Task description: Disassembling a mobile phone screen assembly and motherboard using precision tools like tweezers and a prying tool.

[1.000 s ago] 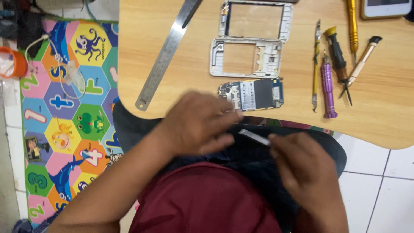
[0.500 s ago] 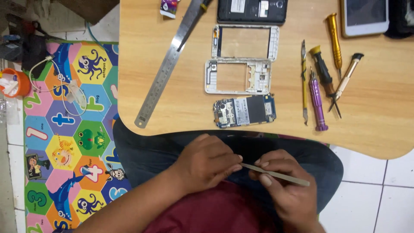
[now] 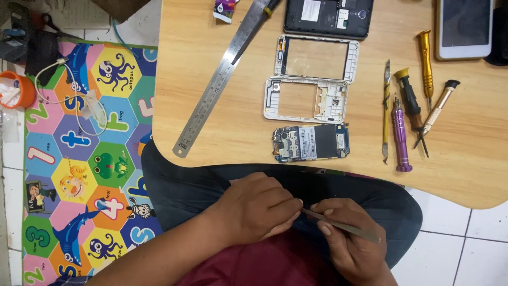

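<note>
Both hands sit over the lap, below the counter (image 3: 222, 69) edge. Right hand (image 3: 346, 238) fingers curled closed around a thin metal spudger (image 3: 341, 226), pinched near its middle, blade pointing left. Left hand (image 3: 259, 209) fingers folded in, tips meeting the spudger's left end; whether a small part is pinched there, cannot tell, hidden by fingers. Looks like tool handling or cleaning the tip, done away from the phone parts, not on them. On the counter, apart from the hands: circuit board (image 3: 311, 143) nearest the edge, white mid-frame (image 3: 306, 100) just above it, clear-windowed front frame (image 3: 316, 58) above that, dark phone back (image 3: 328, 17) at the top. Steel ruler (image 3: 222, 82) lies diagonally to the left. To the right a row of tools: slim blade tool (image 3: 387, 111), purple screwdriver (image 3: 400, 135), black-and-yellow driver (image 3: 408, 98), gold driver (image 3: 425, 61), brown-handled driver (image 3: 438, 111). White phone (image 3: 465, 27) face up at top right. Colourful play mat (image 3: 79, 153) on the floor to the left, white cable (image 3: 79, 100) on it. Judgement: disassembly stage, parts already laid out; any work with the spudger would need the hands lifted to the counter and a steady, shallow angle near the board.
</note>
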